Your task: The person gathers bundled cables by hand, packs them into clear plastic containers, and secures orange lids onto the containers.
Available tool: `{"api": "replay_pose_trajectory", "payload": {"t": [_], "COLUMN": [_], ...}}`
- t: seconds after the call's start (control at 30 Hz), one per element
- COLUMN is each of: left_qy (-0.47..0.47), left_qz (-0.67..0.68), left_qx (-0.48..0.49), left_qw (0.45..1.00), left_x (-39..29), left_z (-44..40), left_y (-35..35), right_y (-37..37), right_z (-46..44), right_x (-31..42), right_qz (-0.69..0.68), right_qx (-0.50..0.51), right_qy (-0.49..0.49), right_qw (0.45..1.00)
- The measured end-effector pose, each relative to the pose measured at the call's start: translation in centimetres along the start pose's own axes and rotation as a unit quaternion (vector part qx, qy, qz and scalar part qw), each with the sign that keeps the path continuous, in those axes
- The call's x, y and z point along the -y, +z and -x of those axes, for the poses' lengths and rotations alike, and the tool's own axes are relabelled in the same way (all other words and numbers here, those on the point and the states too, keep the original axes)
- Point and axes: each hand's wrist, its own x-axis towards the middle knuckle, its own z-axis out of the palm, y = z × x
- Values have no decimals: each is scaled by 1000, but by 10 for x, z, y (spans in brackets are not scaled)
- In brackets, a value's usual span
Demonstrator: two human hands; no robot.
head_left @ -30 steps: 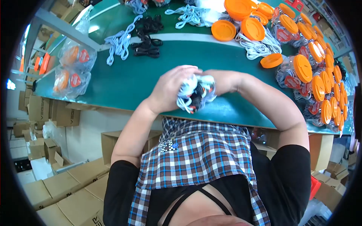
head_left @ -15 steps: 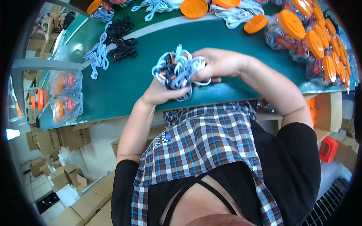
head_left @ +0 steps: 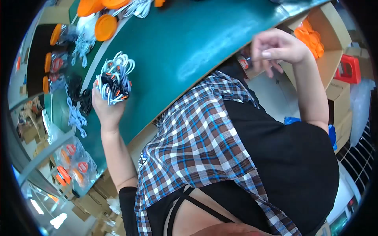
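Observation:
My left hand [head_left: 108, 111] grips a bundle of coiled cables [head_left: 114, 80], white, grey and black with orange bits, above the green table [head_left: 169, 51]. My right hand [head_left: 277, 50] is off the table's front edge, its fingers apart and slightly blurred, with nothing in them. Just beyond it, a cardboard box [head_left: 333, 33] holds orange lids [head_left: 310, 38]. Left of the bundle lie black cables [head_left: 80, 96] and a pale coiled cable [head_left: 75, 118].
Orange-lidded jars [head_left: 59, 63] stand at the far left. A loose orange lid [head_left: 106, 27] and white cables [head_left: 138, 8] lie at the back. Bagged jars [head_left: 78, 161] sit on the near left corner. A red plastic object [head_left: 349, 69] rests on boxes at right.
My hands have parted: the left moved left with the cable bundle, while the right let go and swung right, past the table edge. The view has turned to the right.

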Motion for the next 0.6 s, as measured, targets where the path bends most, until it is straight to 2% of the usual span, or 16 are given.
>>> {"api": "replay_pose_trajectory", "payload": {"t": [0.03,0.07,0.1,0.13,0.17,0.23,0.33,0.37,0.43,0.5,0.6], "left_qy": [9,-30,-69,-62,-67,-83,-79,-67,-48,-58,-79], "left_qz": [3,36,67,67,76,91,53,18,-54,-62,-62], "left_qx": [3,42,82,87,107,145,157,149,125,123,122], "left_qw": [1000,998,992,992,989,982,983,986,989,989,987], "left_x": [5,11,13,12,11,8,-2,-8,-18,-20,-19], "left_z": [0,5,7,4,0,-5,-3,2,6,2,-2], "left_y": [5,15,21,23,24,23,27,29,33,35,34], "right_y": [-15,-26,-36,-51,-67,-97,-116,-122,-143,-160,-177], "right_z": [24,44,63,74,83,90,66,59,46,37,31], "right_x": [-14,-33,-53,-84,-127,-219,-307,-325,-357,-386,-424], "right_qz": [-4,25,30,78,192,444,576,574,537,501,463], "right_qx": [-9,-101,-189,-253,-295,-332,-364,-362,-340,-323,-353], "right_qy": [-2,123,246,309,334,354,390,385,471,530,557], "right_qw": [1000,987,950,913,874,753,620,626,612,603,592]}}
